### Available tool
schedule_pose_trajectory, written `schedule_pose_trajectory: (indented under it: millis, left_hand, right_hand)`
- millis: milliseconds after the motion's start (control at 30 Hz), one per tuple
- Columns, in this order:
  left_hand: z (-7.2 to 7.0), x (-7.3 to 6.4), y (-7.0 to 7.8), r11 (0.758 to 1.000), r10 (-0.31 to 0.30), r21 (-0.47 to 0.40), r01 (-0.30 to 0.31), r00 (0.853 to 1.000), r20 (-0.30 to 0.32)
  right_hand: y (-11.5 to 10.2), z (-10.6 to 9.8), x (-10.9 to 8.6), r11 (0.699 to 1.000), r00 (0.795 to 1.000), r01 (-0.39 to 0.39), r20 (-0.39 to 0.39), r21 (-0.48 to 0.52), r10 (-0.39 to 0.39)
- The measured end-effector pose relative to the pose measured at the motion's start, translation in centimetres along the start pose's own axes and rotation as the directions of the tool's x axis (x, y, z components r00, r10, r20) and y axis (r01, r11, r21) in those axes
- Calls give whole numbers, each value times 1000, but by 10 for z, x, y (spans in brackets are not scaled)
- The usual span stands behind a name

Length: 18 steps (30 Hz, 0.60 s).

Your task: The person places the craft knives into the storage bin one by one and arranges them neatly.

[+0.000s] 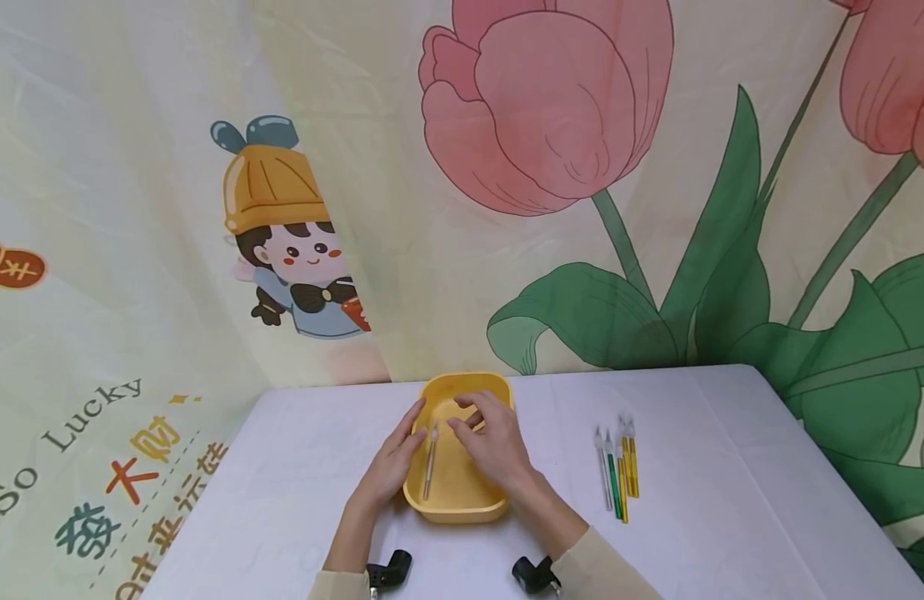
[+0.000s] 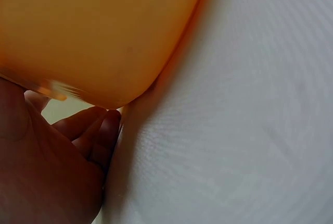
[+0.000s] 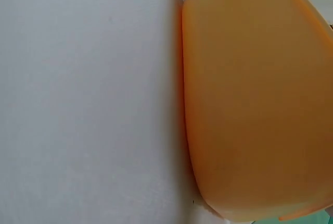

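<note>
A yellow plastic tray (image 1: 462, 515) stands near the table's far edge. My left hand (image 1: 390, 468) grips its left side, with the thumb over the rim and the fingers outside; the left wrist view shows those fingers (image 2: 106, 135) against the tray's outer wall. Inside, along the left, lies a slim silver pen-like tool (image 1: 430, 467), which looks like a craft knife with a clear cap. Above the tray's right half hovers my right hand (image 1: 501, 443), fingers loosely bent, thumb and forefinger apart, nothing visible between them. The right wrist view is mostly filled by the tray's wall (image 3: 255, 99).
To the right of the tray, several similar slim tools lie side by side on the white tablecloth (image 1: 716, 517): a silver one (image 1: 604, 471), a green one (image 1: 613, 479) and gold ones (image 1: 633, 467). A printed curtain (image 1: 402, 275) hangs right behind the table.
</note>
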State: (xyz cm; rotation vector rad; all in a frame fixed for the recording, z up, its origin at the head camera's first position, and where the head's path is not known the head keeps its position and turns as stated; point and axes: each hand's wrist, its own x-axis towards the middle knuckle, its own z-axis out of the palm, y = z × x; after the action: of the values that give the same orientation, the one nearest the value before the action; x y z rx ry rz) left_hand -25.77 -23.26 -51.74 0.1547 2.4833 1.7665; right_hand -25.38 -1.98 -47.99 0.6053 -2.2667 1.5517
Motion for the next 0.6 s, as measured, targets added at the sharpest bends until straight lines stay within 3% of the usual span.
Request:
schedule_pose_trajectory:
  millis: [367,600]
  left_hand:
    - [2,0,0,999,-50,18,50,999,-23]
    - [2,2,-1,998,-44,35,44,999,-19]
  right_hand:
    - [-1,-9,-4,1000,1000,-10,-14,-10,9]
    - [-1,-27,-3,999,997,-47,-55,-13,47]
